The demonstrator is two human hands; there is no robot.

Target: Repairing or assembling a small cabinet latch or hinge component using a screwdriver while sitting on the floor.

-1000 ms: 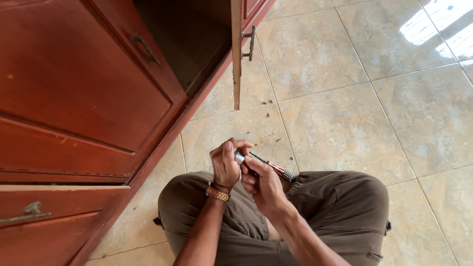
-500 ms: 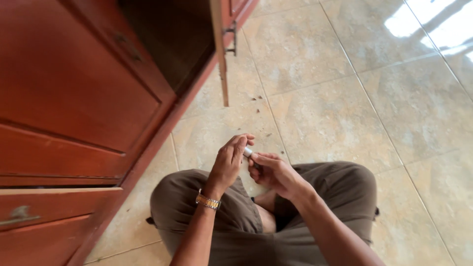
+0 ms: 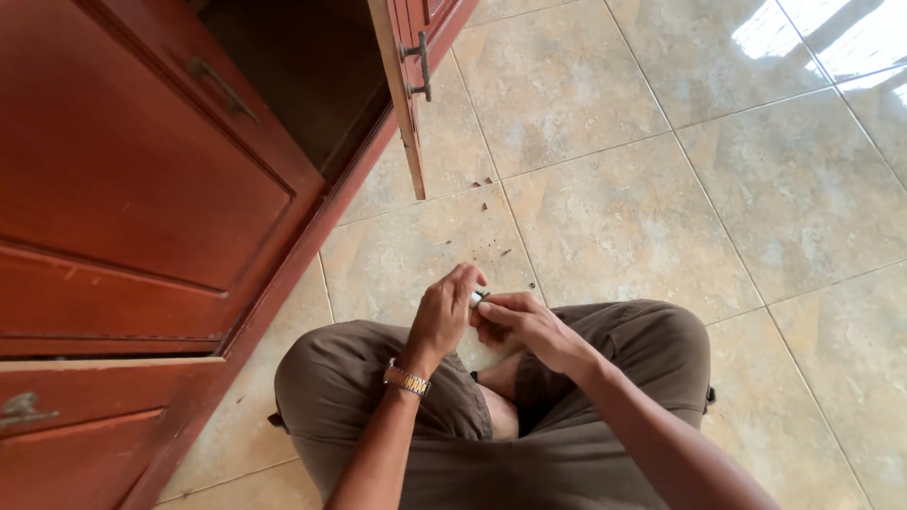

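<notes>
Between both hands' [image 3: 444,316] grip, small silvery piece [image 3: 477,298].

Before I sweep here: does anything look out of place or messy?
Yes. Small dark crumbs lie scattered on the floor tiles below the open cabinet door. The left hand and right hand pinch a small silver piece.
</notes>
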